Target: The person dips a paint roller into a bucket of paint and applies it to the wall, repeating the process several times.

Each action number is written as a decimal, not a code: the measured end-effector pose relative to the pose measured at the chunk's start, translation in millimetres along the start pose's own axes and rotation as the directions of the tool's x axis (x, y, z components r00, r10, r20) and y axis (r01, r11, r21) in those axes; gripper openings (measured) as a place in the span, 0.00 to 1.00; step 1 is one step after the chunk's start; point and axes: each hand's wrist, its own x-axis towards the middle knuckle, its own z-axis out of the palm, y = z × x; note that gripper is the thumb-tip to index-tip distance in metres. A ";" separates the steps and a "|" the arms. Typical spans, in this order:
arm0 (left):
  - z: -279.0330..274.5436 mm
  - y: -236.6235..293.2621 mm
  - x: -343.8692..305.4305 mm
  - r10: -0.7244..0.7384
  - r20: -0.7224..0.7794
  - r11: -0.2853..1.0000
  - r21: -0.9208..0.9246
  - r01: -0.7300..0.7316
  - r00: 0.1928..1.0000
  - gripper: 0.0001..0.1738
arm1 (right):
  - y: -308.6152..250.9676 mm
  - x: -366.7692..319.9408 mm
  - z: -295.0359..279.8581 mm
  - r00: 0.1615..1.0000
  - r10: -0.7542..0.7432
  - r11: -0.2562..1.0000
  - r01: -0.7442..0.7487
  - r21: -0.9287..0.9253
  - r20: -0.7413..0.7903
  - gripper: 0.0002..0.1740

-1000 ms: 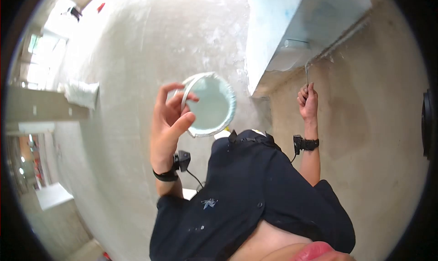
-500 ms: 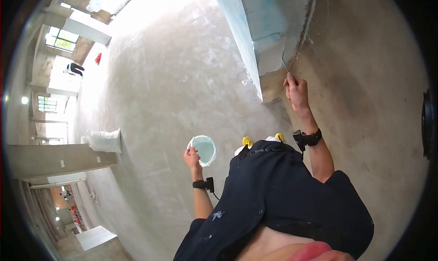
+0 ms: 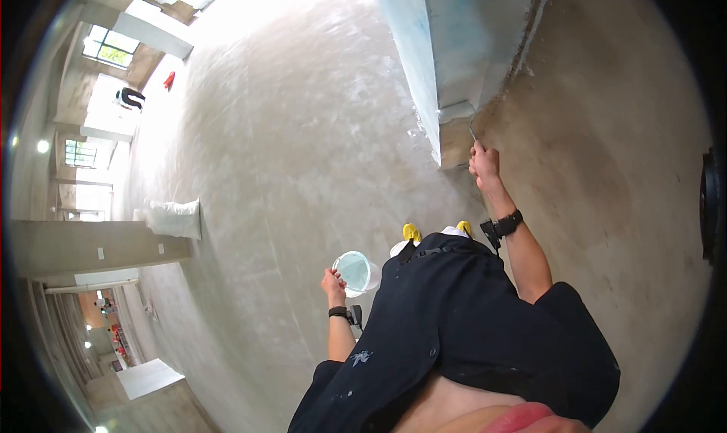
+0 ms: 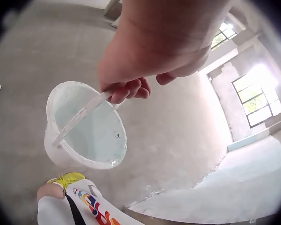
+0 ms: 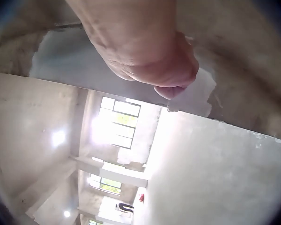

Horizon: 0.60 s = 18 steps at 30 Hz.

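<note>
My left hand (image 3: 333, 283) grips the thin handle of a white bucket (image 3: 373, 276), which hangs tilted beside my legs. In the left wrist view the curled fingers of that hand (image 4: 154, 51) hold the white handle (image 4: 82, 114), and pale bluish liquid (image 4: 86, 131) lies inside. My right hand (image 3: 485, 164) is curled round the grip of a paint roller, whose thin metal rod (image 3: 472, 132) leads to a pale roller head (image 3: 456, 112) against the lower part of the wall. In the right wrist view my right hand (image 5: 154, 56) hides the roller.
A partly coated, pale blue wall (image 3: 473, 39) meets bare brownish plaster (image 3: 598, 175) on the right. Yellow shoes (image 3: 411, 232) stand on the grey floor (image 3: 280, 160). Farther off are a white sack (image 3: 174, 218), a bent-over person (image 3: 131, 97) and a red object (image 3: 169, 81).
Over the last second the bucket has dropped from high in front of me to beside my legs. The roller head has moved down the wall towards its lower edge, and my view has shifted.
</note>
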 end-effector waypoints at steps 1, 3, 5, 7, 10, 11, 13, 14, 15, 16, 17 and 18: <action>-0.5 -4.0 2.2 -0.012 -0.008 1.000 -0.028 0.012 1.000 0.15 | -7.6 -6.6 3.3 1.000 -0.029 1.000 0.029 0.008 0.007 0.19; -2.0 -13.5 8.3 -0.033 -0.022 0.998 -0.059 0.032 0.999 0.14 | -25.1 -21.4 10.8 0.997 -0.068 0.997 0.067 0.023 0.047 0.19; -5.3 -23.9 15.4 0.083 -0.116 0.996 -0.034 -0.087 0.990 0.14 | -45.8 -35.2 16.8 0.992 -0.104 0.994 0.101 0.038 0.078 0.19; -6.8 -28.3 12.9 0.107 -0.152 0.992 -0.052 -0.116 0.983 0.14 | -60.0 -47.4 22.4 0.981 -0.151 0.982 0.135 0.134 0.120 0.19; -7.3 -30.2 13.5 0.139 -0.201 0.984 -0.084 -0.159 0.970 0.14 | -76.3 -62.5 30.0 0.967 -0.209 0.965 0.179 0.190 0.149 0.19; -8.1 -32.5 13.7 0.140 -0.218 0.982 -0.095 -0.164 0.966 0.14 | -81.0 -66.9 31.9 0.967 -0.206 0.966 0.177 0.188 0.149 0.19; -11.1 -35.1 14.3 0.145 -0.220 0.981 -0.097 -0.170 0.965 0.14 | -87.5 -74.3 37.9 0.962 -0.242 0.957 0.215 0.192 0.128 0.19; -12.0 -36.3 14.7 0.152 -0.221 0.979 -0.101 -0.178 0.963 0.14 | -88.6 -76.5 39.6 0.962 -0.240 0.958 0.213 0.192 0.131 0.19; -13.3 -37.6 14.9 0.151 -0.224 0.979 -0.102 -0.177 0.963 0.14 | -89.2 -78.7 40.4 0.958 -0.258 0.954 0.233 0.189 0.123 0.19; -14.2 -38.8 15.0 0.154 -0.224 0.979 -0.097 -0.179 0.962 0.14 | -89.9 -78.9 41.3 0.954 -0.277 0.949 0.253 0.186 0.116 0.19; -14.6 -40.1 14.9 0.157 -0.224 0.979 -0.093 -0.182 0.962 0.14 | -91.5 -77.9 42.6 0.953 -0.277 0.950 0.252 0.184 0.122 0.19; -16.9 -41.0 13.5 0.155 -0.228 0.979 -0.095 -0.181 0.961 0.14 | -92.3 -78.2 43.5 0.954 -0.281 0.951 0.263 0.160 0.103 0.19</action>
